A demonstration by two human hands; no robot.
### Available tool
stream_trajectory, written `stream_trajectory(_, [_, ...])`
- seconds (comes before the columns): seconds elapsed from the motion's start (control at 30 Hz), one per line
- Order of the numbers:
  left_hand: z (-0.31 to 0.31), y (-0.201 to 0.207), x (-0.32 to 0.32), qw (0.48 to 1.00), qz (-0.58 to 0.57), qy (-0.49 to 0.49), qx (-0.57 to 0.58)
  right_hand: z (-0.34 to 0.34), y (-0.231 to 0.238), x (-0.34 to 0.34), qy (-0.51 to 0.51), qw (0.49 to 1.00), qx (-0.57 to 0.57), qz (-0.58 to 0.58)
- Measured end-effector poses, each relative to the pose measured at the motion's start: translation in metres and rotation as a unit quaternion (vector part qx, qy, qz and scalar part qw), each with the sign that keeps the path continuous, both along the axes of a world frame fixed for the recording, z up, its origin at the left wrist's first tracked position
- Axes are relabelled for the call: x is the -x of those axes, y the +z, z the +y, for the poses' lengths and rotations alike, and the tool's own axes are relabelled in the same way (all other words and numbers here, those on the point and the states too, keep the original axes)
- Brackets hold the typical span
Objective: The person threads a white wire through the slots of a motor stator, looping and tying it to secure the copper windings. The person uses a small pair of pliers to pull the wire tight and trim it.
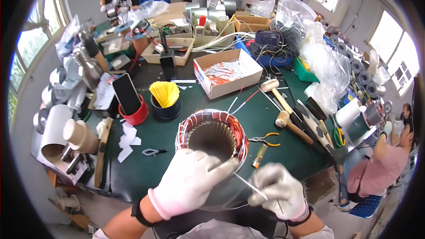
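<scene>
Copper-orange, ring-shaped stator with white lacing (212, 130) sits on the dark green tabletop (148, 175). Watching the head view, I see the white-gloved left hand (195, 179) at its near rim; whether those fingertips pinch anything, I can't tell. The white-gloved right hand's (279, 190) fingers are clamped on a slender white strand (249, 185). With 2 hands, I'd brace the rim and draw gently, avoiding kinks.

workshop with mallets (282, 119) and pliers (264, 140)

1. Your left glove (188, 177) was whitish, with a pinkish cuff (166, 203).
2. Your right glove (276, 190) was whitish too.
3. You wore a black left wristband (138, 213) and a dark right wristband (305, 217).
4. Your sleeves (324, 233) were pale.
</scene>
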State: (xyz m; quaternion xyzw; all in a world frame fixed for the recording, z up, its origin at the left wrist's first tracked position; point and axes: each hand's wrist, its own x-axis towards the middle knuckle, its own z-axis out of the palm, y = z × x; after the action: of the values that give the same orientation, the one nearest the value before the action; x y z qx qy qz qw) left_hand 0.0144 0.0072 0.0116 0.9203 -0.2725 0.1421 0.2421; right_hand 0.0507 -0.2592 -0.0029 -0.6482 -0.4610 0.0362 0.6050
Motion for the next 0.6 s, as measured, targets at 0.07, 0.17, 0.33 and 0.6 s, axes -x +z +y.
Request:
stream_trajectory(0.07, [0.002,-0.005,0.001,1.000,-0.007,-0.015,-0.022,0.025,0.004,-0.010,-0.016,0.995,-0.094,-0.025])
stream_trajectory(0.17, [0.000,0.004,0.002,0.999,-0.006,-0.021,-0.045,0.047,-0.005,-0.010,0.123,0.939,-0.268,0.176])
stream_trajectory(0.33, [0.000,0.005,-0.005,0.993,-0.016,-0.046,-0.105,0.035,-0.046,0.024,0.043,0.920,-0.271,0.280])
stream_trajectory(0.6, [0.012,-0.008,-0.009,0.989,-0.075,-0.075,-0.107,0.029,-0.042,0.048,-0.037,0.942,-0.157,0.294])
